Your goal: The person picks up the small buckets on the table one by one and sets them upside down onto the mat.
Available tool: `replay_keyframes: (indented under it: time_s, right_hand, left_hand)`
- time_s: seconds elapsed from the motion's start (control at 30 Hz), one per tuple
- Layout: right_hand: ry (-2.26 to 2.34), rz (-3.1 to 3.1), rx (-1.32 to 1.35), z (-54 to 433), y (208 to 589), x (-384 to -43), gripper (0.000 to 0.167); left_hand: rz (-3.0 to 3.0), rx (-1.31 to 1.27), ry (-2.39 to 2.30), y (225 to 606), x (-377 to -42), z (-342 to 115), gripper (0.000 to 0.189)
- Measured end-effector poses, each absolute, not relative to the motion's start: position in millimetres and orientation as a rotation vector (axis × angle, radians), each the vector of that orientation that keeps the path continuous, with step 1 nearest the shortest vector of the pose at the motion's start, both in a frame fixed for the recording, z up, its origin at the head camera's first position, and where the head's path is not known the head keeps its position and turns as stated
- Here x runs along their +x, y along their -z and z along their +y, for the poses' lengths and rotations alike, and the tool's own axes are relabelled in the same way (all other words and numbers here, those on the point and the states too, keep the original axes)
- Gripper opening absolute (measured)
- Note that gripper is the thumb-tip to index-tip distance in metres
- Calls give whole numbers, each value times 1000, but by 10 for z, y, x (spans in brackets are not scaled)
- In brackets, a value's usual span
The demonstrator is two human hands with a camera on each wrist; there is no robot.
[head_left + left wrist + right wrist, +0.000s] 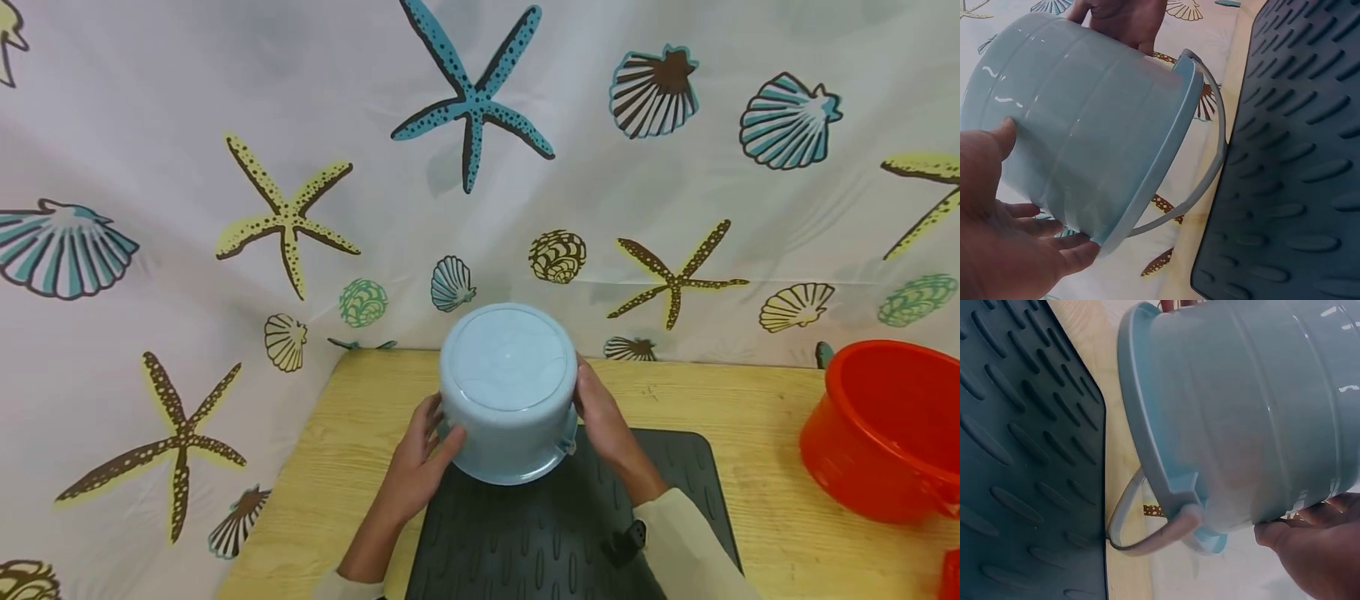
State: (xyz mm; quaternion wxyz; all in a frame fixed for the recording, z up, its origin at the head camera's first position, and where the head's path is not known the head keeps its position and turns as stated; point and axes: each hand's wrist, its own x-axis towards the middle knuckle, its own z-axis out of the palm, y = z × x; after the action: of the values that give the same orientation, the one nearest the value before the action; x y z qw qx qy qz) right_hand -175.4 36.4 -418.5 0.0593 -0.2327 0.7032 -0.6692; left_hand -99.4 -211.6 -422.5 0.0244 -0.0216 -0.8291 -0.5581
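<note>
A light blue plastic bucket (512,367) is held upside down above the black mat, its round base facing up toward the head camera. My left hand (412,471) grips its left side, thumb and fingers spread along the wall. On the opposite side my right hand (606,421) holds the bucket, partly hidden behind it in the head view. The bucket's grey-blue handle (1217,156) hangs loose below the rim, near the mat, in the left wrist view. The right wrist view shows the handle's joint at a lug on the rim (1147,437). The bucket's inside is hidden.
A black ridged mat (517,542) lies on the light wooden table (330,475). At the right stands a red bucket (847,450), with a bit of another red thing (951,575) at the lower right edge. Behind hangs a white starfish-and-shell cloth (360,83).
</note>
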Motion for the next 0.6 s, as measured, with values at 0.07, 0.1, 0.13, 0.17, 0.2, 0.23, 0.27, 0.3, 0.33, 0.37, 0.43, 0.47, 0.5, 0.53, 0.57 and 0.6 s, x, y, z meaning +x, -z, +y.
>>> replay_keyframes:
  time_s: [0.07, 0.1, 0.13, 0.17, 0.2, 0.23, 0.27, 0.3, 0.33, 0.37, 0.43, 0.47, 0.5, 0.53, 0.57, 0.6]
  right_hand:
    - [2009, 2135, -689, 341, 4199, -1764, 56]
    - [2006, 2135, -684, 330, 4205, -1768, 56]
    - [1997, 2137, -676, 318, 4212, -1769, 56]
    - [1993, 2135, -672, 306, 4221, -1768, 56]
    - [1989, 2132, -668, 295, 4233, -1767, 56]
    - [1983, 2130, -660, 284, 4245, -1765, 55]
    - [1977, 2126, -652, 274, 4258, -1763, 55]
    - [1968, 2122, -647, 264, 4273, -1761, 54]
    - [1959, 2118, -639, 255, 4290, -1759, 54]
    - [1951, 2115, -635, 245, 4306, -1758, 54]
    - [1935, 2114, -619, 227, 4331, -1755, 53]
    - [1930, 2109, -615, 217, 4343, -1757, 54]
    - [1924, 2105, -608, 207, 4356, -1761, 54]
    - [1915, 2098, -601, 199, 4369, -1765, 54]
    - [1899, 2097, -586, 190, 4383, -1768, 54]
    - [1884, 2095, -571, 183, 4395, -1771, 55]
  left_hand:
    - [-2569, -59, 1729, 4263, -960, -2128, 69]
    - [-2572, -54, 1730, 4277, -944, -2134, 69]
    - [-2575, -46, 1729, 4286, -926, -2141, 69]
    - [-2580, -35, 1726, 4295, -908, -2148, 69]
    - [-2584, -27, 1722, 4301, -893, -2155, 69]
    - [-2589, -15, 1720, 4308, -880, -2162, 68]
    - [-2596, -4, 1715, 4317, -868, -2169, 68]
    - [-2604, 11, 1713, 4329, -856, -2178, 69]
    - [-2611, 25, 1712, 4342, -845, -2186, 69]
    - [-2615, 34, 1715, 4356, -835, -2194, 69]
    - [-2620, 54, 1730, 4392, -818, -2213, 71]
    - [-2618, 61, 1742, 4410, -811, -2222, 72]
    - [-2616, 65, 1751, 4428, -802, -2231, 72]
    - [-2614, 73, 1758, 4444, -794, -2239, 73]
    - [-2617, 83, 1760, 4460, -788, -2249, 74]
    - [-2619, 94, 1763, 4476, -779, -2257, 74]
